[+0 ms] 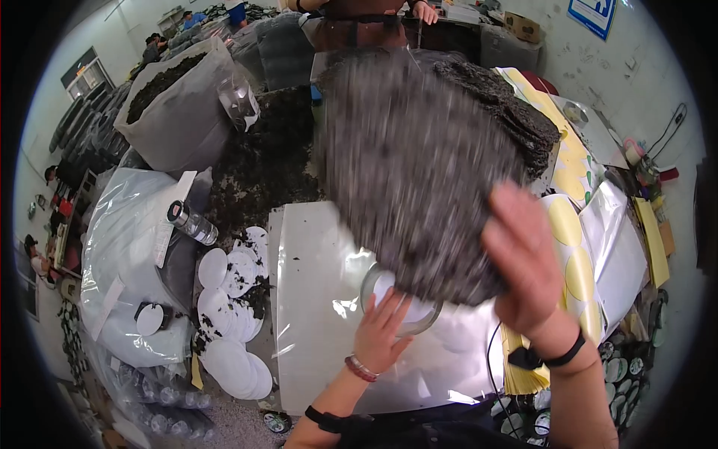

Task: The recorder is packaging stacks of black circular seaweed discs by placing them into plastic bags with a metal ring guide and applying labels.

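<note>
A large dark sheet of what looks like dried seaweed (415, 168), blurred by motion, is raised in front of me. My right hand (524, 258), also blurred, is at its lower right edge with the fingers against it; the thumb's grip is hard to make out. Below the sheet, my left hand (384, 331) lies palm down with fingers extended over a white paper disc (382, 285) in a clear round rim (432, 321). Part of that rim is hidden under the sheet. Beneath them is a glossy plastic-covered work surface (314, 314).
Loose white discs (230, 359) and a clear bottle (193, 223) lie left, beside plastic bags (123, 247). A large sack (174, 129) and jar (238, 104) stand behind. Stacked dark sheets (516, 123) and yellow sticker sheets (578, 269) are right. A co-worker (359, 28) stands opposite.
</note>
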The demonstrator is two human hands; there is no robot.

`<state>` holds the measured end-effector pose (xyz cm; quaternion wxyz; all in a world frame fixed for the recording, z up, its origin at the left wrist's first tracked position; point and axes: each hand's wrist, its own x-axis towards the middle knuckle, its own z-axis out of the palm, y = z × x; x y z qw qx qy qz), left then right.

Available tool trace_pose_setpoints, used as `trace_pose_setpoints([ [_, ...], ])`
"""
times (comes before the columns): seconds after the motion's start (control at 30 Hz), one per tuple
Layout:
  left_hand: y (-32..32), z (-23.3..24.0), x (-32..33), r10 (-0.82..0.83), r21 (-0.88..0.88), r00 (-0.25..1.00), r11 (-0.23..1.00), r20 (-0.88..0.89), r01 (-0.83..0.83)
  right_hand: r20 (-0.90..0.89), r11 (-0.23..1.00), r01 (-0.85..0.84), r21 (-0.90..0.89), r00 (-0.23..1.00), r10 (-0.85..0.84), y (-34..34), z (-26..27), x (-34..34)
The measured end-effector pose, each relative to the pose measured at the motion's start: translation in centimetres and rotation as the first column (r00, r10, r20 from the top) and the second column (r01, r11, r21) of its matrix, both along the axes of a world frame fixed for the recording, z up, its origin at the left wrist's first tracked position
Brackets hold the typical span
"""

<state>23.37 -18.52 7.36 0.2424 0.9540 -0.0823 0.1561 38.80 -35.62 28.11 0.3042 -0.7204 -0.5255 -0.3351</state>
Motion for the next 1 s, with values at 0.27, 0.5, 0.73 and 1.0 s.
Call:
trace_pose_setpoints([
  [0.27,2.9,5.9,1.7,0.056,-0.453,0.953,0.870,-0.299,-0.194,-0.559,0.799,-0.259,-0.543,0.821,-0.113,-4.3,-17.3,-7.3],
  [0.5,1.3,5.1,9.1,0.159,0.168,0.607,0.985,-0.779,-0.043,-0.615,0.616,-0.279,-0.736,0.657,-0.437,2.6,-15.4,0.0],
  [0.73,1.1,0.1,10.1,0.167,0.246,0.599,0.968,-0.783,0.052,-0.499,0.474,-0.256,-0.842,0.703,-0.506,4.7,-20.5,0.4],
  [1.0,0.5,-1.5,8.0,-0.040,-0.001,0.893,0.999,-0.448,0.044,-0.500,0.637,-0.168,-0.753,0.775,-0.386,0.1,-22.9,-1.0],
])
